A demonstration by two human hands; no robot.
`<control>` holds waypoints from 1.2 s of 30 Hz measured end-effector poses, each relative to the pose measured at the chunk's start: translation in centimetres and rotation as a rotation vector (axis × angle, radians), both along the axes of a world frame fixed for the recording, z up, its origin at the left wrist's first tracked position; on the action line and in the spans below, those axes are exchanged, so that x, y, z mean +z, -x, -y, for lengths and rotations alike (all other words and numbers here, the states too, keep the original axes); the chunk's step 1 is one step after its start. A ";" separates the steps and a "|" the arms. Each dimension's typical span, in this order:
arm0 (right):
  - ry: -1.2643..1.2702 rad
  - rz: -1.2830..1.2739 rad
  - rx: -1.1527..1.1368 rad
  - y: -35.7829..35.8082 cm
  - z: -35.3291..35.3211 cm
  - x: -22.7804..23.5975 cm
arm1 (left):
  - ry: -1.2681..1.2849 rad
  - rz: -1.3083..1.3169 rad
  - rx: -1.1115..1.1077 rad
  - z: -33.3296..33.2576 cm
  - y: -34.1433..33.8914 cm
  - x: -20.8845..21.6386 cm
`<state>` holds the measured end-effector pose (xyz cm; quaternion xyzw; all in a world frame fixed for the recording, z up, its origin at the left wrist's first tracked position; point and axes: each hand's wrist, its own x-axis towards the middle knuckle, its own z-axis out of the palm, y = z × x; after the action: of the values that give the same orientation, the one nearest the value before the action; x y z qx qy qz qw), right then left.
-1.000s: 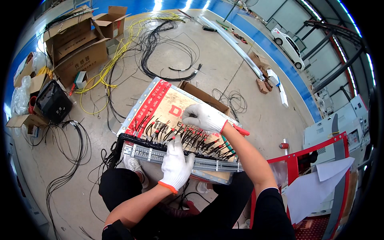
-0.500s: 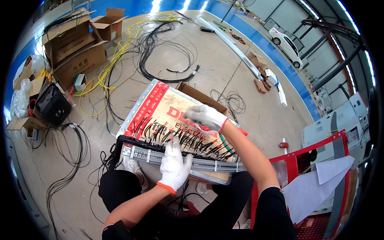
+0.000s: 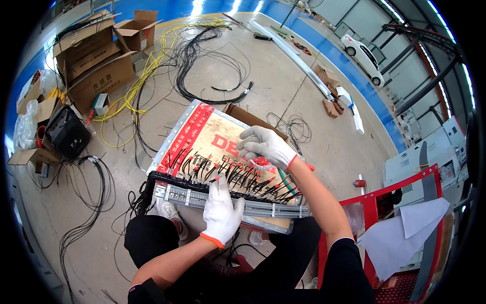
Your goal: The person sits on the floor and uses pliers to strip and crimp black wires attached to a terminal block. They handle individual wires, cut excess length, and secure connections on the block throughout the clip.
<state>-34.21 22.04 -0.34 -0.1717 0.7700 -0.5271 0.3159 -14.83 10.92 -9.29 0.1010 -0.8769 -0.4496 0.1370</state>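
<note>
A grey slotted rail strip (image 3: 255, 209) with a black wire bundle along it lies across the board in front of me. Many short black wires (image 3: 235, 177) with red ends stand up from it. My left hand (image 3: 223, 210), in a white glove with an orange cuff, reaches over the strip, its fingertips closed around one red-tipped wire (image 3: 217, 179). My right hand (image 3: 271, 147), also gloved, hovers over the board with bent fingers and a gap between them. I make out nothing held there. Just below it lies a small clear bag of red pieces (image 3: 260, 161).
The board (image 3: 187, 126) carries red print and rests over a cardboard box (image 3: 248, 117). Black cables (image 3: 185, 76) and yellow cables (image 3: 152, 66) lie on the floor beyond. Cartons (image 3: 98, 76) stand at the far left. A red frame with a white cloth (image 3: 395, 238) is at my right.
My right hand has shifted slightly right, its fingers spreading and the bag of red pieces coming into sight beneath. My left hand stays almost in place at the wire.
</note>
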 end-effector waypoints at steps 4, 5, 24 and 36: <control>-0.126 -0.213 -0.058 -1.0 1.7 2.5 | -0.032 0.054 0.018 0.1 -0.2 1.1; -0.149 -0.251 -0.057 -1.0 1.7 3.0 | -0.039 0.069 0.012 0.1 -0.1 1.3; -0.363 -0.996 0.466 -1.8 2.3 0.1 | -0.013 0.021 0.020 0.0 -0.1 0.6; -0.298 -0.950 0.444 -1.9 2.4 0.1 | -0.014 0.021 -0.005 0.1 0.0 0.1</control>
<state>-32.34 19.64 -0.28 -0.5028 0.8395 -0.1975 0.0580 -14.78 10.82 -9.20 0.1044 -0.8754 -0.4550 0.1258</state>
